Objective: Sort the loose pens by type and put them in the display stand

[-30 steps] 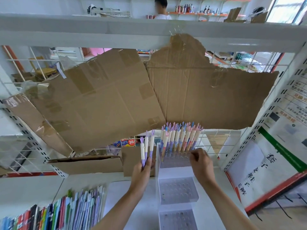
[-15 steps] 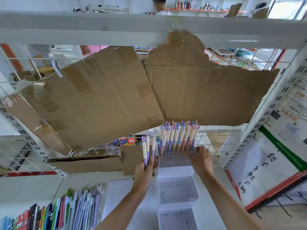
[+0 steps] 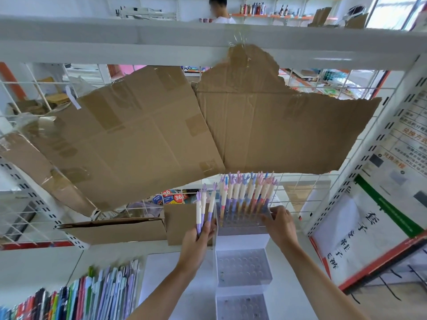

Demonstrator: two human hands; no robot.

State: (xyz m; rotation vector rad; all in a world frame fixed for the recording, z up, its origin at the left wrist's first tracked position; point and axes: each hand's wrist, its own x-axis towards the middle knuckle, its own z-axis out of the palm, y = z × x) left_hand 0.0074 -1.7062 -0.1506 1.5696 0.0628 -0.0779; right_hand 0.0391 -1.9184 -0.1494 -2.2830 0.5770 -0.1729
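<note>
My left hand (image 3: 196, 241) grips three white-and-purple pens (image 3: 204, 209) upright, just left of the clear tiered display stand (image 3: 242, 269). The stand's top tier holds several pastel pens (image 3: 247, 195) standing in its holes. My right hand (image 3: 279, 227) rests on the right side of that top tier, fingers curled against the stand's wall near the pens' bases. The two lower tiers show empty holes.
Torn cardboard sheets (image 3: 161, 139) hang taped on the wire grid behind. A folded cardboard box (image 3: 115, 229) lies on the shelf at left. Many coloured pens (image 3: 92, 296) sit at bottom left. A poster (image 3: 369, 227) leans at right. A person (image 3: 219, 10) stands far behind.
My left hand has moved the three pens closer to the stand's left side. My right hand has shifted from the front of the top tier to its right side.
</note>
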